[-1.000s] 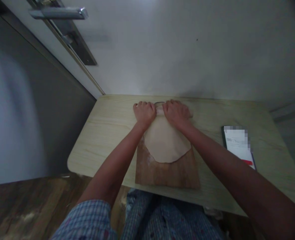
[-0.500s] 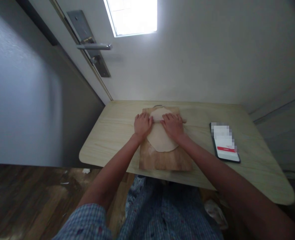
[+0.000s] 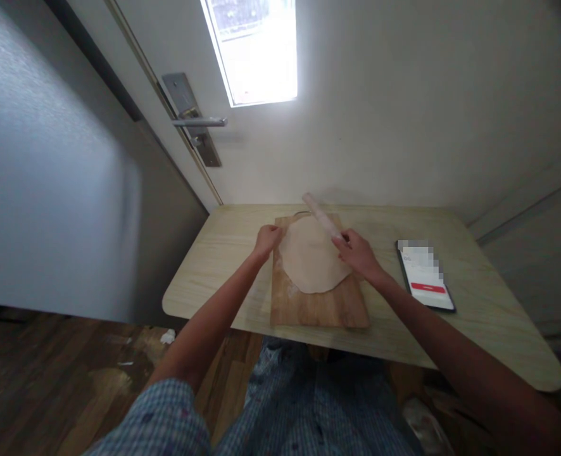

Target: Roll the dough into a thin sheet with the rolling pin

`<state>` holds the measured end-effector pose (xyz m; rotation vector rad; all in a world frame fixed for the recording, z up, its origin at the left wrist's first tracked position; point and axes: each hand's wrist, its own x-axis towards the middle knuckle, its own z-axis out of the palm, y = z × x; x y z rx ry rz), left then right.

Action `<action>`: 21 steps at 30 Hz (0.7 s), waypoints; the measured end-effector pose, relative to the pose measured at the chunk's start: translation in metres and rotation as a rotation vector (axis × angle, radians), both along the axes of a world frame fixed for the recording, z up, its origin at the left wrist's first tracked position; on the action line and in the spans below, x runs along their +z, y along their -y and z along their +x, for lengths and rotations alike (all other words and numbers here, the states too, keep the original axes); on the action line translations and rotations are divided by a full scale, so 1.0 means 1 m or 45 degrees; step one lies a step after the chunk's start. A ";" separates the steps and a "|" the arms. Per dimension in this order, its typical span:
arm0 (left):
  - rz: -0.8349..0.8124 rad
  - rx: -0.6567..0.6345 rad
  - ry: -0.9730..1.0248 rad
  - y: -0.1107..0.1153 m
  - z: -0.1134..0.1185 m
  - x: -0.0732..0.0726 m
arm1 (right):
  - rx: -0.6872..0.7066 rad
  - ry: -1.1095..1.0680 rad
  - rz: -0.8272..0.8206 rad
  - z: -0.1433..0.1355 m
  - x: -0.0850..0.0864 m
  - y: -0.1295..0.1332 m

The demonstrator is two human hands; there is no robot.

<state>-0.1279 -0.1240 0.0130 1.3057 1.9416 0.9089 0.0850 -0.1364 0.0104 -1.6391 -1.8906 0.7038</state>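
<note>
1. Head view: the right hand [image 3: 355, 252] is closed around the near end of a rolling pin [image 3: 321, 216], a pale, straight cylinder slightly blurred, slanting forward and to the left.
2. The left hand [image 3: 268, 240] has its fingers curled at the left edge of the dough [image 3: 311, 256]; whether they pinch it, I cannot tell.
3. The dough is a thin, pale, smooth sheet, roughly round with a slightly wavy rim, lying flat over the far and middle part of the cutting board [image 3: 319, 310].
4. The board is brown wood with visible grain, light floury smudges near its left side and a curved metal handle [image 3: 302, 213] at its far end.
5. Beneath it is the tabletop [image 3: 214, 266], pale wood-grained with rounded corners; to the right lies a dark-edged phone [image 3: 425, 275], its screen lit white with a red bar.
6. Half a second earlier, both hands pressed the pin crosswise on the dough; now only the right hand has it, turned lengthwise, and the left hand has moved to the dough's edge.
</note>
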 end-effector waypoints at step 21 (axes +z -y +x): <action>-0.306 0.118 0.413 -0.034 0.011 0.009 | -0.015 -0.829 -0.315 0.014 -0.029 0.019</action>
